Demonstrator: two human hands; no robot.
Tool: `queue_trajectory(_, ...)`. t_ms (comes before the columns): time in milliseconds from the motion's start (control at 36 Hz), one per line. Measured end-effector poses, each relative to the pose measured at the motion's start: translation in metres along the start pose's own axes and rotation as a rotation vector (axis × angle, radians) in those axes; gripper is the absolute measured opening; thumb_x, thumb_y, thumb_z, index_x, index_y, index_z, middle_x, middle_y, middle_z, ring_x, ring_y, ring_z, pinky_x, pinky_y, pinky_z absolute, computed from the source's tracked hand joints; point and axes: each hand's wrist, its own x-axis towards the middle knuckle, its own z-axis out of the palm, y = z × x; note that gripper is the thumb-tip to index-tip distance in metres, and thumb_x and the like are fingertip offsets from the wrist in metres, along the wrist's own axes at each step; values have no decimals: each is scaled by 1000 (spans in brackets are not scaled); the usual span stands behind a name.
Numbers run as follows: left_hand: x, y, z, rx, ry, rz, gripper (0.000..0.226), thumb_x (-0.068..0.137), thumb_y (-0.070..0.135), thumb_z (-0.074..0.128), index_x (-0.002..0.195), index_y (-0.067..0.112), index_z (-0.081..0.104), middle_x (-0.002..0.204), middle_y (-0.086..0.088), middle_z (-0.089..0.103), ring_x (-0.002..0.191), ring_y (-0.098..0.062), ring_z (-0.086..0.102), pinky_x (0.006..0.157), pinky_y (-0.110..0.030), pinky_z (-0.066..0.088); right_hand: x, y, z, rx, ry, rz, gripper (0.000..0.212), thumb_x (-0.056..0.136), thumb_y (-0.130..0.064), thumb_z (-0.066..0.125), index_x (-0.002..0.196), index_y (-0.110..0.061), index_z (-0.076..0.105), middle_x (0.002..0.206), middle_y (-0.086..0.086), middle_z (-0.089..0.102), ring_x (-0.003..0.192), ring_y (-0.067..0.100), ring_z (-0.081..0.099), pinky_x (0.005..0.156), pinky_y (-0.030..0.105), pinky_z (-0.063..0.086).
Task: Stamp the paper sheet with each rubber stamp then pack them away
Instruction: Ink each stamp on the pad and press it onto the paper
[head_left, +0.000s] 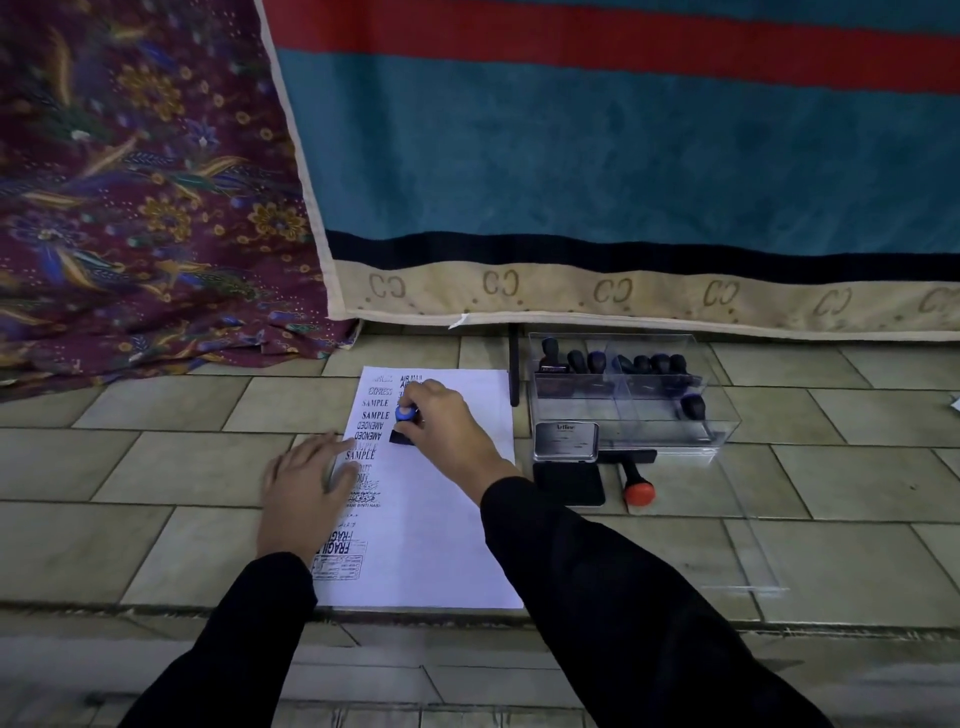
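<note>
A white paper sheet (447, 519) lies on the tiled floor, its left column covered with black stamp prints such as SAMPLE and AMENDED. My right hand (447, 421) grips a blue-topped rubber stamp (404, 423) whose black base rests on the sheet's upper middle. My left hand (304, 488) lies flat, fingers spread, on the sheet's left edge. A clear plastic box (711, 415) to the right holds several dark-handled stamps (618, 361). An open ink pad (567, 460) sits in front of the box, with a red-topped stamp (636, 480) lying beside it.
A teal, red and beige towel (623, 156) hangs behind the box, and a purple floral cloth (145, 197) drapes at the left. A thin black pole (514, 369) stands by the sheet's top right corner. A step edge (156, 610) runs below the sheet.
</note>
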Motion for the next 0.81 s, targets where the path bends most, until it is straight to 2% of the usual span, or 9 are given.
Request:
queue_trajectory(361,-1,4,-2,-6,6,-1,40,84,42,49,119,31,66,135,7,58,126,-17,48,109,-35,20,1,-7,5,-60,-50,-11,13,88,-4,60,100,-4,56,104,14,56,87,31,57,79,45,51)
queue_trajectory(472,-1,5,-3,3,-3,-2,41,84,42,48,119,30,66,135,6,57,127,-18,48,110,-38,21,0,-9,7,-74,-34,-6,11,88,-3,57,99,-3,55,103,15,55,88,33,57,78,45,50)
queue_trajectory(611,-2,8,-5,-11,4,-5,41,84,41,48,119,30,66,135,6,57,127,-18,48,109,-34,19,-1,-8,10,-86,-22,-24,8,88,-3,55,95,-4,52,100,15,53,85,33,56,75,45,51)
queue_trajectory(722,-3,9,-6,-17,9,-2,41,84,41,48,118,29,67,134,6,58,126,-18,48,109,-33,19,0,-3,5,1,69,14,12,86,-5,59,98,-6,57,101,10,56,89,26,58,75,31,49)
queue_trajectory(806,-3,9,-6,-25,8,-2,40,84,41,49,118,30,66,135,7,58,127,-17,48,109,-32,18,1,2,-11,122,193,67,13,83,-4,61,96,-8,60,98,7,59,84,23,60,79,32,51)
